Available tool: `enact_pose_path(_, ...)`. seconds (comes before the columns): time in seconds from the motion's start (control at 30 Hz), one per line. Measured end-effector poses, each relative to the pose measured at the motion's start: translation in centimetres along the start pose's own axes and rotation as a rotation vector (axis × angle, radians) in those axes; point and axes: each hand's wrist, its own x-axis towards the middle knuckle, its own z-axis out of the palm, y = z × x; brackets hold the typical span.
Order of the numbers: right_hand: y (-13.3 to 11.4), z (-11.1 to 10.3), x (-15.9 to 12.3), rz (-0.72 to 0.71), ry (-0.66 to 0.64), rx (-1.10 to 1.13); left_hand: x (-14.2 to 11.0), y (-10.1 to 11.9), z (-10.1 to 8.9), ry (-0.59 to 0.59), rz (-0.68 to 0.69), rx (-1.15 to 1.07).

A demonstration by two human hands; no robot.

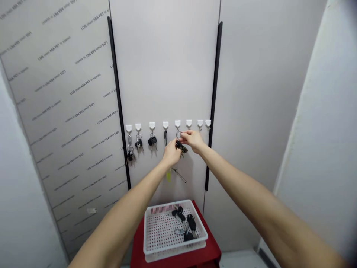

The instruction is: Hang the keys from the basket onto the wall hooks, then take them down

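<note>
Both my hands are at a bunch of keys (pixel 182 147) just below a white wall hook (pixel 177 123). The fingers of my right hand (pixel 192 139) pinch the metal ring (pixel 179 134) at the top of the bunch, close under the hook; whether the ring is over the hook's tip I cannot tell. My left hand (pixel 171 152) is closed at the black key heads, lower and to the left. Behind it, a black strap (pixel 165 137) hangs from the neighbouring hook, with a yellow-green tag (pixel 168 175) showing below my wrist.
More key bunches hang on hooks to the left, one black bunch (pixel 152 140) among them. Bare hooks (pixel 200 123) continue to the right. Below, a white perforated basket (pixel 147 238) holds several keys (pixel 191 222) on a red surface (pixel 213 247). Black vertical strips (pixel 216 82) flank the panel.
</note>
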Motion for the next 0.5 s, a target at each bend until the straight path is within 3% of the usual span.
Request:
enact_pose_path(0.17,0.3,1.1,3.2,0.014,0.127,-0.105,2.3,-0.7,-0.2,0.019,-0.049,0.067)
enact_pose_path(0.3,1.7,0.8,3.7,0.036,0.191,-0.226,0.8,-1.0,-0.3,0.003,-0.066,0.041)
enact_pose_path(0.4,1.9,-0.5,0.7,-0.128,0.203,-0.321,-2.1,-1.7,-0.1,0.002,-0.067,-0.074)
enact_pose_path(0.5,1.0,-2.6,-5.2,-0.426,0.072,-0.334,-5.8,-3.4,1.0,-0.035,-0.125,-0.185)
